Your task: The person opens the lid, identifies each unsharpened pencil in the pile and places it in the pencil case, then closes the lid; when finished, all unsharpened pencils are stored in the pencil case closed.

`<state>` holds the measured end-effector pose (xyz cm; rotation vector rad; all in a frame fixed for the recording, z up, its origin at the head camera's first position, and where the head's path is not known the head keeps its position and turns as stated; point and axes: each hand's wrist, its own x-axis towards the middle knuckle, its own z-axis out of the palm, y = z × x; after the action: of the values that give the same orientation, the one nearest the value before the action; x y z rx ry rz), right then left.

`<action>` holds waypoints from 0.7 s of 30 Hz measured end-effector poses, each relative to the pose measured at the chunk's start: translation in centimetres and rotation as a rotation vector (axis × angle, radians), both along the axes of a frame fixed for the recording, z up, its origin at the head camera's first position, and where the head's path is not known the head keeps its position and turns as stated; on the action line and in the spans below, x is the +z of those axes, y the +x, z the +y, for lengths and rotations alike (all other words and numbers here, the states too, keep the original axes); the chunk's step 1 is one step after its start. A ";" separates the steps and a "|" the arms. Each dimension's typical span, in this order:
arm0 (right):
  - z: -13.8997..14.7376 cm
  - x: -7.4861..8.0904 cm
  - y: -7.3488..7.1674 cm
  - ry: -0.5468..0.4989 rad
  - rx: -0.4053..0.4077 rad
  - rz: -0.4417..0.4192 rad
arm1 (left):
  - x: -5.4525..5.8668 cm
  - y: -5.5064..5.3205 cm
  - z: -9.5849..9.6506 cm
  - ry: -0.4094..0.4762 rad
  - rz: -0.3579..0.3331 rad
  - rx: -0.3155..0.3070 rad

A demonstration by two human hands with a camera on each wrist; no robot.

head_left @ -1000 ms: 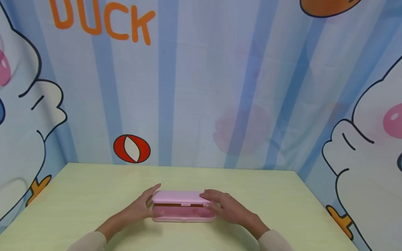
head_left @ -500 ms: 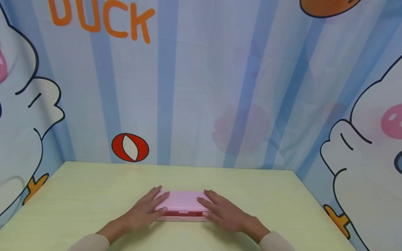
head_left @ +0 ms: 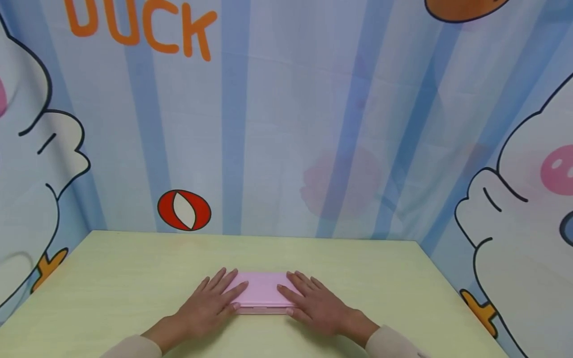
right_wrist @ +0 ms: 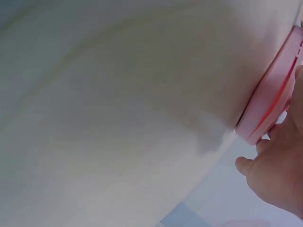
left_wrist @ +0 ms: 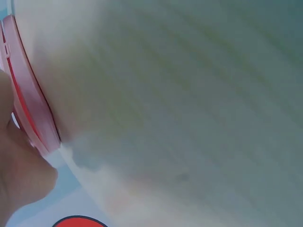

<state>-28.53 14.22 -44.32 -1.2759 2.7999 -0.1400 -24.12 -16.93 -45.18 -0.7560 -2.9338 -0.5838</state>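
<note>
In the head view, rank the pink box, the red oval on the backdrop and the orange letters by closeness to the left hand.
1. Pink box: under the left hand fingers, touching.
2. Red oval: on the backdrop just above the table's far edge, beyond the hand.
3. Orange letters: top left of the backdrop, farthest.

Bright even light, soft shadows, wrist views blurred

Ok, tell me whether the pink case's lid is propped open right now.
No, the pink case lies shut and flat on the table, with the left hand and right hand pressing flat on its lid.
</note>
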 end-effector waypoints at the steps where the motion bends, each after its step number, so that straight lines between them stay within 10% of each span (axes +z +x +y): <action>1: 0.0 0.0 0.1 0.006 0.000 0.009 | -0.1 0.1 0.1 -0.013 0.012 -0.004; 21: -0.1 -1.0 0.0 0.014 0.002 0.091 | -0.8 -0.1 0.6 -0.068 0.028 0.037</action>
<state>-28.48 14.08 -45.35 -1.3149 2.8696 -0.0634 -24.21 -16.32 -46.01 -0.7093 -2.9483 -0.4682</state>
